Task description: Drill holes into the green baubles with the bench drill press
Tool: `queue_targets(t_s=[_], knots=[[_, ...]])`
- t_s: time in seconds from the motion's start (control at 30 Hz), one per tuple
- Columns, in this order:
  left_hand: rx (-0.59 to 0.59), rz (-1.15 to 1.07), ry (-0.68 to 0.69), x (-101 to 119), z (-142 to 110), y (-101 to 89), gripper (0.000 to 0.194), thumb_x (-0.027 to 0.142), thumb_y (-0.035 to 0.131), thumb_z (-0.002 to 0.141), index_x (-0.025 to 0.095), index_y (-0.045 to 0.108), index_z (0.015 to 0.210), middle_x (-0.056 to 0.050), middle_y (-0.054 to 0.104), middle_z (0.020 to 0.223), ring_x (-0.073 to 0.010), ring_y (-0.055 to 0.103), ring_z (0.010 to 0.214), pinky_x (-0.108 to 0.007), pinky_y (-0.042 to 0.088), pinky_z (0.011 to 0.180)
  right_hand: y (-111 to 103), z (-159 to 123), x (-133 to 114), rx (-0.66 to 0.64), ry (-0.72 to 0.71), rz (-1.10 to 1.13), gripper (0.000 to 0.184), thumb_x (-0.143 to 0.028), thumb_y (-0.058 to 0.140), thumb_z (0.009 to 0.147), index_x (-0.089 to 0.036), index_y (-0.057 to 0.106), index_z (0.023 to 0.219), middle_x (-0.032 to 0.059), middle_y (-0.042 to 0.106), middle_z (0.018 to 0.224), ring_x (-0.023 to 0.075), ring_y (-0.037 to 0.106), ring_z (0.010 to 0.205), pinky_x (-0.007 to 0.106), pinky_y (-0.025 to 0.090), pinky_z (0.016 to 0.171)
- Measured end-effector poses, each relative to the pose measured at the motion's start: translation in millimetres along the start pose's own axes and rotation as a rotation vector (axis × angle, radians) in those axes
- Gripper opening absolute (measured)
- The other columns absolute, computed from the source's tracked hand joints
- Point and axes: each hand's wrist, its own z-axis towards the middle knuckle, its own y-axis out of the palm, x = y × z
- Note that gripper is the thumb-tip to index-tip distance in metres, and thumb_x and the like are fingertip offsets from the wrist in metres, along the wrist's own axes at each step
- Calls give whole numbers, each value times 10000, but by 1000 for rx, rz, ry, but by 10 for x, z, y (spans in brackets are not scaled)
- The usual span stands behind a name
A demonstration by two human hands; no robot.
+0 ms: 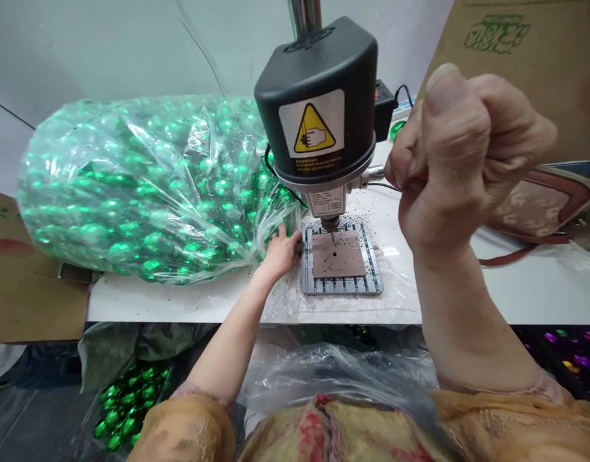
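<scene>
A small black bench drill press (318, 102) stands on the white table in front of me. My right hand (461, 154) is closed in a fist around the drill press handle (374, 172) at the machine's right side. Below the drill bit, a brown square board (340, 256) with a dark hole lies on the slotted metal base (376, 282). My left hand (280, 253) rests at the gathered mouth of a large clear bag (145, 192) filled with shiny green faceted pieces. Its fingers are spread beside the base's left edge, and I see nothing held in them.
Dark shavings lie scattered around the base. Cardboard boxes (535, 58) stand at the right back and far left. A patterned bag with a brown strap (540, 202) lies on the right. Beneath the table, more green pieces (126, 401) sit at the left.
</scene>
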Motion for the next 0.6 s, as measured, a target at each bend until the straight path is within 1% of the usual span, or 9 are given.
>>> queue_targets(t_s=[0.07, 0.13, 0.2, 0.23, 0.27, 0.33, 0.4, 0.47, 0.6], knots=[[22, -186, 64, -54, 9, -19, 199, 126, 655, 802, 181, 671, 992, -137, 561, 1161, -300, 635, 1019, -449, 507, 936, -1, -1, 9, -1, -4, -1, 439, -227, 618, 889, -177, 359, 539, -70, 300, 463, 16, 332, 403, 242, 198, 434], [146, -455, 79, -81, -15, -62, 161, 177, 676, 804, 183, 672, 965, -96, 609, 1060, -265, 632, 1026, -428, 510, 966, -3, -4, 10, -9, 1, -21, 438, -220, 603, 899, -176, 356, 539, -72, 299, 464, 17, 343, 406, 234, 206, 434], [314, -813, 41, -44, -74, -115, 289, 259, 723, 788, 210, 648, 1063, -59, 638, 1053, -221, 640, 1003, -386, 542, 933, -5, -7, 5, -26, -2, -36, 438, -227, 589, 907, -173, 355, 540, -72, 299, 470, 15, 350, 410, 229, 213, 436], [362, -1017, 11, 2, -114, -137, 377, 315, 746, 780, 230, 623, 1126, -45, 645, 1066, -199, 649, 969, -362, 565, 885, -5, -8, 2, -30, -6, -43, 439, -238, 586, 909, -172, 356, 540, -73, 293, 474, 12, 347, 412, 228, 215, 439], [363, -1223, -22, 61, -156, -151, 446, 382, 758, 779, 245, 600, 1172, -38, 650, 1071, -180, 659, 921, -336, 585, 822, -4, -9, -1, -34, -5, -52, 441, -252, 583, 910, -170, 356, 541, -73, 284, 478, 9, 344, 415, 227, 217, 443], [231, -1573, -87, 197, -234, -150, 520, 531, 739, 796, 247, 580, 1202, -39, 663, 1023, -151, 667, 778, -281, 585, 653, -2, -12, -6, -35, 0, -63, 443, -266, 571, 915, -165, 354, 542, -73, 263, 484, 3, 342, 420, 223, 216, 449], [81, -1772, -141, 313, -282, -108, 566, 609, 721, 798, 239, 580, 1202, -41, 676, 955, -127, 646, 652, -220, 507, 499, 0, -13, -7, -32, 4, -54, 438, -237, 554, 923, -159, 345, 546, -71, 256, 486, 0, 350, 424, 218, 216, 457], [29, -1868, -173, 377, -292, -40, 580, 606, 736, 794, 245, 573, 1218, -37, 686, 930, -109, 630, 602, -186, 429, 438, -3, -11, -1, -37, 6, -40, 427, -204, 545, 926, -158, 345, 551, -70, 269, 487, 1, 357, 428, 218, 220, 461], [-2, -1887, -179, 384, -259, 98, 620, 481, 838, 731, 248, 567, 1239, -29, 696, 930, -112, 645, 627, -199, 453, 487, -12, -1, 15, -39, -16, -8, 431, -216, 592, 896, -169, 349, 544, -76, 249, 465, 17, 333, 403, 237, 204, 436]])
